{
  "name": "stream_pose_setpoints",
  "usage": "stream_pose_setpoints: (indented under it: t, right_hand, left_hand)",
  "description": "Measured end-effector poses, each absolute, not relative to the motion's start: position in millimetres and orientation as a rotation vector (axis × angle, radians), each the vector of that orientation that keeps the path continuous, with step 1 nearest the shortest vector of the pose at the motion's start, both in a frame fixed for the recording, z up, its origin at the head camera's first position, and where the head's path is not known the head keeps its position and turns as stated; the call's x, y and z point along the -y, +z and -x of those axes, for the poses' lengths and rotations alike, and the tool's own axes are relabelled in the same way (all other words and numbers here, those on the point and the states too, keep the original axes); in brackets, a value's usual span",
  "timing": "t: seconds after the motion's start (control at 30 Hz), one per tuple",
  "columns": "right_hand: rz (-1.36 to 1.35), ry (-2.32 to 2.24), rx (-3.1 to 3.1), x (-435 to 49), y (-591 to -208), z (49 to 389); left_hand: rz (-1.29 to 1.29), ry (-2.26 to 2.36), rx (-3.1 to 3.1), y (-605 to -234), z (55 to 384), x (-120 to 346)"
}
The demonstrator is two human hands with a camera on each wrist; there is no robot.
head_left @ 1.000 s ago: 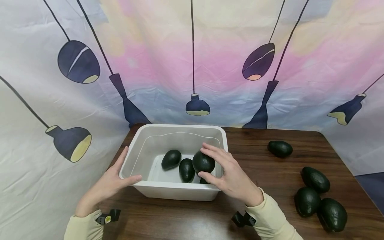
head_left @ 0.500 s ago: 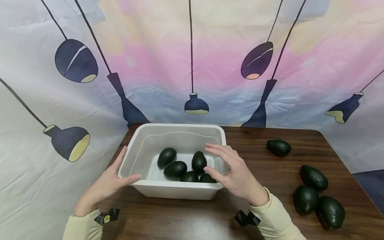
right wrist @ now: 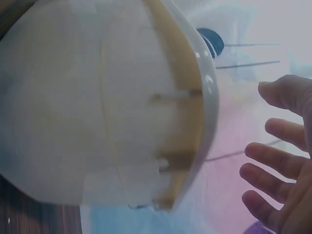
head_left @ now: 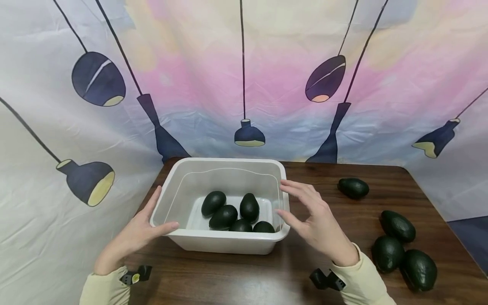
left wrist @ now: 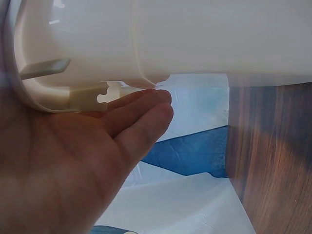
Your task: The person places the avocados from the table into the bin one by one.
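A white plastic tub stands on the table with several dark green avocados lying on its floor. My left hand rests at the tub's near left corner, its thumb along the rim and its straight fingers against the outer side. In the left wrist view, the left fingers lie along the outer wall below the rim; the thumb is out of sight there. Just beyond the tub's right rim hovers my right hand, fingers spread and holding nothing. The right wrist view shows those fingers apart from the rim.
Right of the tub, one avocado lies toward the back of the brown wooden table. Three more, including a near one, lie grouped at the right. A printed cloth with lamp drawings hangs behind.
My right hand has let go of an avocado inside the tub and drawn back rightward past the rim. The avocados in the tub have shifted. My left hand stays at the corner.
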State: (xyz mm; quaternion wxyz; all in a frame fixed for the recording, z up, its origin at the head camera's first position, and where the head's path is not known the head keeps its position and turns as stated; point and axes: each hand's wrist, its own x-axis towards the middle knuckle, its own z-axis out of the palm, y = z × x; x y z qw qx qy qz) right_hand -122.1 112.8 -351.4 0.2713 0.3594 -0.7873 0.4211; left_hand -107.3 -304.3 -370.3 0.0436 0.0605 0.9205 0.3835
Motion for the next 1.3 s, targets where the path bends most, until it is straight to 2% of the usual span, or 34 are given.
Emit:
stream_pose_setpoints:
  t: [0.47,0.9,1.3]
  right_hand:
    - [-0.631,1.032,2.295,-178.2,-364.6,129.4]
    - [-0.176,0.837,2.596,-275.4,-380.0,136.6]
    - [-0.017,0.574,2.865,-336.4,-397.4,147.1]
  left_hand:
    - [-0.196,1.172,-2.805,-376.6,106.0,306.5]
    - [-0.177,1.173,-2.816,-375.2,104.6,307.0]
    - [-0.211,1.212,-2.787,-372.2,105.7,303.8]
